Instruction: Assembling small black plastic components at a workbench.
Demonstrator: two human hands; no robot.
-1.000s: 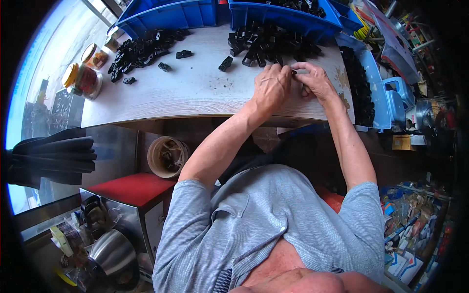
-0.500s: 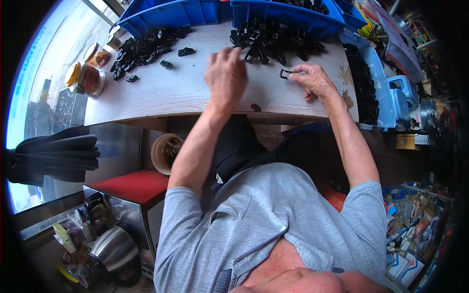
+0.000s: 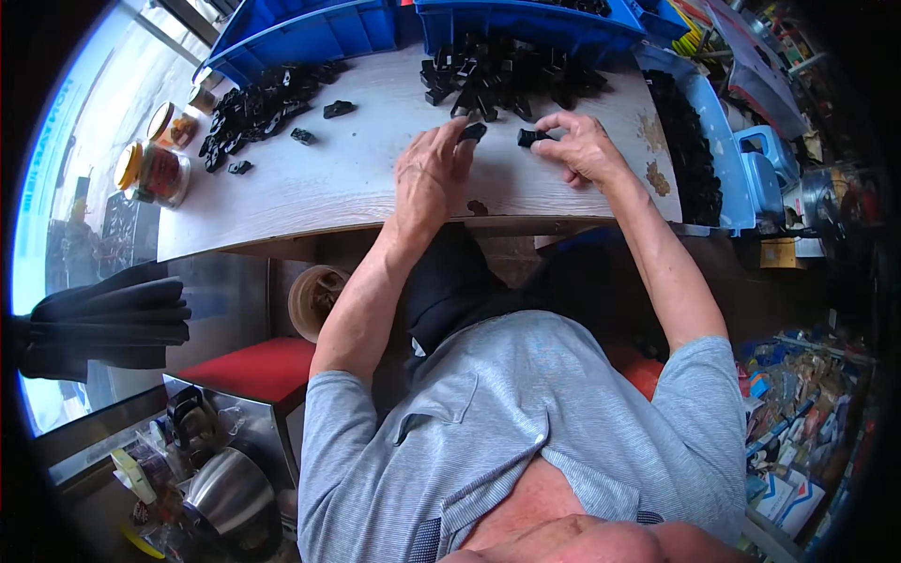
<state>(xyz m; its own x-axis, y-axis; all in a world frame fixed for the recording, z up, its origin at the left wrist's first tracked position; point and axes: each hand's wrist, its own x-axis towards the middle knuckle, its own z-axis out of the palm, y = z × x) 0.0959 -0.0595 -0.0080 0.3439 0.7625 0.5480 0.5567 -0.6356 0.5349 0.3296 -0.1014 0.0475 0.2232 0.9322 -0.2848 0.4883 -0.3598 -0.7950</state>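
My left hand point(image 3: 430, 174) is closed above the middle of the table, pinching a small black plastic part point(image 3: 473, 132) between thumb and fingers. To its right, my right hand point(image 3: 587, 150) grips a black rectangular plastic piece point(image 3: 529, 138) by its end. The two pieces face each other a short gap apart. Just beyond my hands spreads a heap of loose black frame-like pieces point(image 3: 507, 75). A second heap of black parts point(image 3: 258, 108) lies at the far left, with three single parts beside it, one of them a black part point(image 3: 339, 109).
Blue bins point(image 3: 305, 42) line the back of the white worn tabletop point(image 3: 328, 188). Lidded jars point(image 3: 155, 174) stand at the left edge. A light-blue crate point(image 3: 737, 188) of black parts adjoins the right side. Below are a bucket point(image 3: 305, 305) and a red-topped cabinet point(image 3: 249, 366).
My left hand has come back from the heap and now shows a black part in its fingers. The right hand's piece has turned and moved slightly left. The view has shifted a little.
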